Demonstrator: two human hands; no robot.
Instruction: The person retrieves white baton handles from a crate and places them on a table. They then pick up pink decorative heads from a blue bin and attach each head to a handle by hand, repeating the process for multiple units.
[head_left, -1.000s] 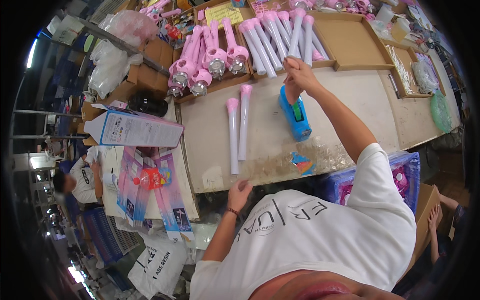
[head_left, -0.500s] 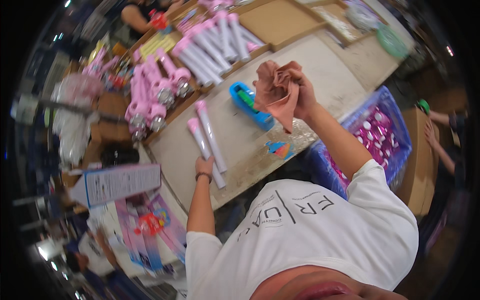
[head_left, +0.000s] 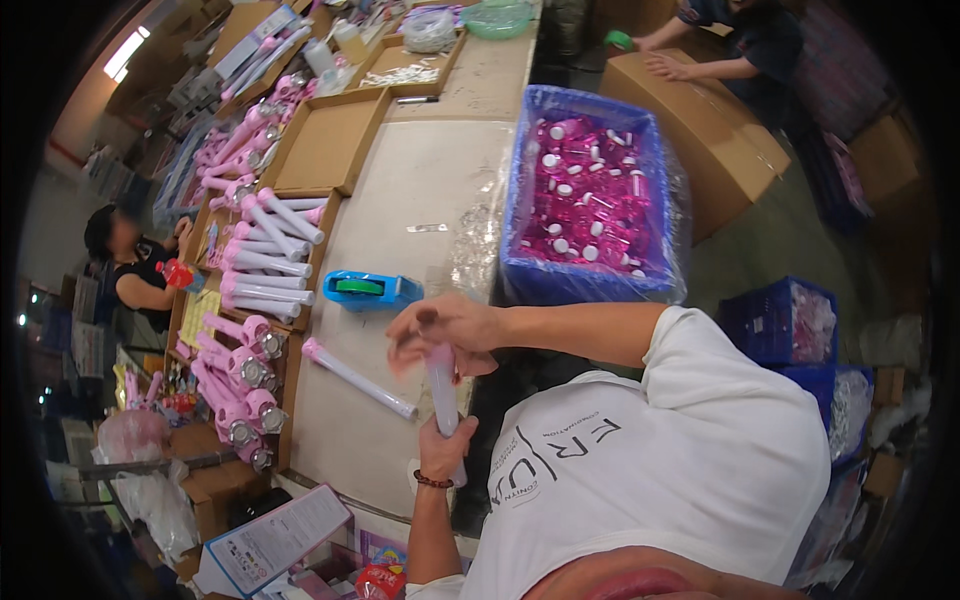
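My left hand [head_left: 447,447] is closed round the lower part of a clear tube with a pink end [head_left: 443,385], held upright over the table's near edge. Around the tube's upper end is my right hand [head_left: 465,328], its fingers smeared by motion. Brownish folds of a cloth [head_left: 405,347] seem bunched in those fingers, hard to tell from the skin. A second pink-ended tube [head_left: 362,380] lies on the table to the left of my hands. Just beyond them stands a blue tape dispenser [head_left: 400,290] with a green roll.
Pink-capped tubes [head_left: 275,262] and pink handles with clear round heads [head_left: 235,375] fill cardboard trays on the left. A blue crate [head_left: 514,255] of magenta bottles stands at the table's right side. Beyond it, a person's hands [head_left: 670,65] touch a cardboard box [head_left: 700,140].
My left hand has lifted one of the two tubes off the table. My right hand has come down with the cloth to the tube's upper end. The view has turned.
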